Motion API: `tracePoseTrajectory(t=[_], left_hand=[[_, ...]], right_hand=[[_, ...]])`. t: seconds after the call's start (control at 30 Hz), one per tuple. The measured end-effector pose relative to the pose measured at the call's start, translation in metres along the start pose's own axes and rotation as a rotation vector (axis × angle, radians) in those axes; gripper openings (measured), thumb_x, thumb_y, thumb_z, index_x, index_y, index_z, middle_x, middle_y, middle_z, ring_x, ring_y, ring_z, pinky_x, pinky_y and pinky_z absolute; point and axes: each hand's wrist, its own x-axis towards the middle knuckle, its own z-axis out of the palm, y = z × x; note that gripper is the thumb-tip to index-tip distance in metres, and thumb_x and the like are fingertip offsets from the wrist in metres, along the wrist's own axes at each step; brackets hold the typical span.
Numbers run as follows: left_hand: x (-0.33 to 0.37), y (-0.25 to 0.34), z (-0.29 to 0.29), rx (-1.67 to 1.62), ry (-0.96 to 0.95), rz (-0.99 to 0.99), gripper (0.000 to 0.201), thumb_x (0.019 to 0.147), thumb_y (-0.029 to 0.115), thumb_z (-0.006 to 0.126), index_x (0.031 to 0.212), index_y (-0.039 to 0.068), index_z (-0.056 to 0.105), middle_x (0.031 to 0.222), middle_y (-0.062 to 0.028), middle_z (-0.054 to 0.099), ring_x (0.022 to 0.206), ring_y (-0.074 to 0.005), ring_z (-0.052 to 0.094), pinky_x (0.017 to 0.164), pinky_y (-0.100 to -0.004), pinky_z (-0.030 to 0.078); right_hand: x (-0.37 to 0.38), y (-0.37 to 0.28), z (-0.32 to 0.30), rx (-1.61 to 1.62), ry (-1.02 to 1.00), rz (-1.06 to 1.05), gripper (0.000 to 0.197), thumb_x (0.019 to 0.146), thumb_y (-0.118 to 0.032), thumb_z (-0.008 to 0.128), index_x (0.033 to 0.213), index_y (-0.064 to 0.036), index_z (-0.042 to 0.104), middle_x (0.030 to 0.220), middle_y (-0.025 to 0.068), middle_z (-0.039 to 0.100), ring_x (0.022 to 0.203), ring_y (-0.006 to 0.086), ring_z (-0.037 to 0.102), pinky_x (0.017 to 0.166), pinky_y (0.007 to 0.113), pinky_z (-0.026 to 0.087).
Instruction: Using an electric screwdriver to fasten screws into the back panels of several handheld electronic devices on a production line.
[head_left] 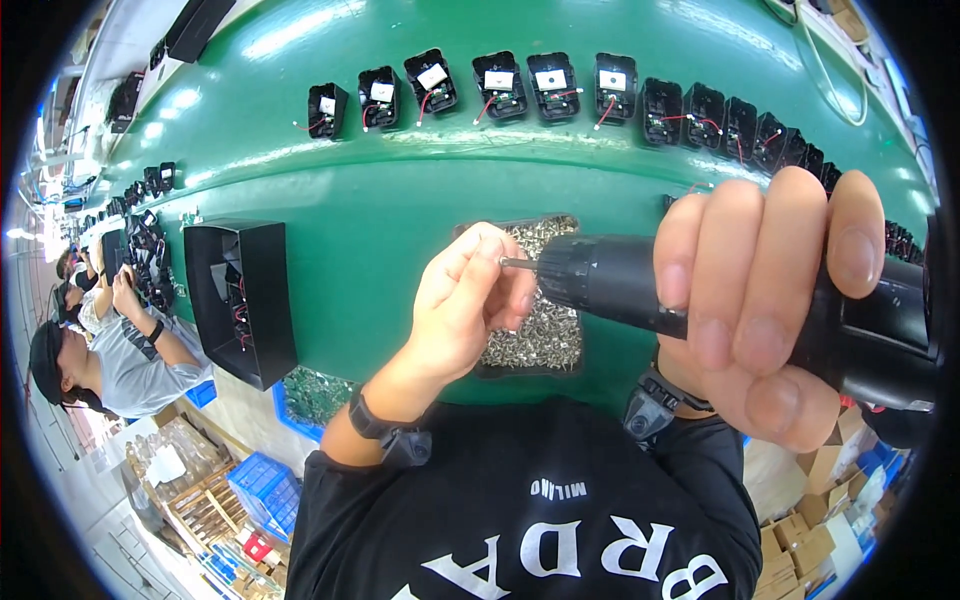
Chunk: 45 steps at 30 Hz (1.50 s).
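My right hand (pixel 750 285) is wrapped round a black power screwdriver (pixel 610 282), held level with its bit (pixel 520 263) pointing left. The thumb and index finger of my left hand (pixel 450 310) are pinched together at the bit's tip. Whatever small thing is between those fingertips is hidden. Beneath both hands lies a dark tray (pixel 581 350) filled with small silvery screws (pixel 535 345); my left hand and the tool cover part of it.
Black housings (pixel 615 88) with red wires stand in a row along the far side of the green table (pixel 370 210). A black box (pixel 265 310) holding wired parts stands left. Beyond it, a person in grey (pixel 150 365) works. Blue crates (pixel 265 490) and cartons (pixel 800 545) stand on the floor.
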Motion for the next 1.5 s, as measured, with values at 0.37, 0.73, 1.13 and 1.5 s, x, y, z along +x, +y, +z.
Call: tracePoseTrajectory(t=[0.37, 0.73, 1.13, 1.5], left_hand=[[0.036, 0.014, 0.004, -0.058, -0.042, 0.206, 0.025, 0.104, 0.027, 0.048, 0.091, 0.007, 0.053, 0.070, -0.0024, 0.059, 0.058, -0.0062, 0.053, 0.053, -0.0196, 0.042], [0.167, 0.044, -0.030, 1.638, 0.085, 1.140, 0.078, 0.061, 0.043, 0.086, 0.123, 0.007, 0.058, 0.116, -0.0079, 0.062, 0.119, -0.0280, 0.054, 0.108, -0.0537, 0.032], [0.191, 0.046, -0.030, 1.749, -0.019, 0.889, 0.069, 0.064, 0.042, 0.085, 0.122, 0.012, 0.063, 0.105, -0.0063, 0.066, 0.108, -0.0253, 0.060, 0.108, -0.0535, 0.034], [0.193, 0.045, -0.028, 1.745, -0.015, 0.924, 0.067, 0.063, 0.041, 0.086, 0.119, 0.010, 0.064, 0.104, -0.0087, 0.066, 0.106, -0.0268, 0.061, 0.106, -0.0512, 0.036]], right_hand=[[0.010, 0.003, 0.000, 0.054, 0.071, -0.136, 0.046, 0.069, -0.007, 0.071, 0.110, -0.0095, 0.051, 0.084, -0.0009, 0.058, 0.076, 0.0141, 0.057, 0.079, 0.031, 0.043], [0.069, 0.092, -0.077, -0.352, 0.171, -0.317, 0.050, 0.071, -0.003, 0.055, 0.120, 0.0040, 0.053, 0.082, 0.0147, 0.059, 0.075, 0.0277, 0.057, 0.079, 0.046, 0.048], [0.080, 0.113, -0.098, -0.359, 0.281, -0.300, 0.046, 0.071, -0.004, 0.055, 0.115, 0.0062, 0.053, 0.079, 0.0152, 0.061, 0.072, 0.0281, 0.060, 0.078, 0.047, 0.050], [0.079, 0.112, -0.069, -0.379, 0.453, -0.255, 0.049, 0.069, -0.001, 0.061, 0.116, 0.0040, 0.052, 0.079, 0.0132, 0.058, 0.068, 0.0227, 0.056, 0.070, 0.034, 0.051]])
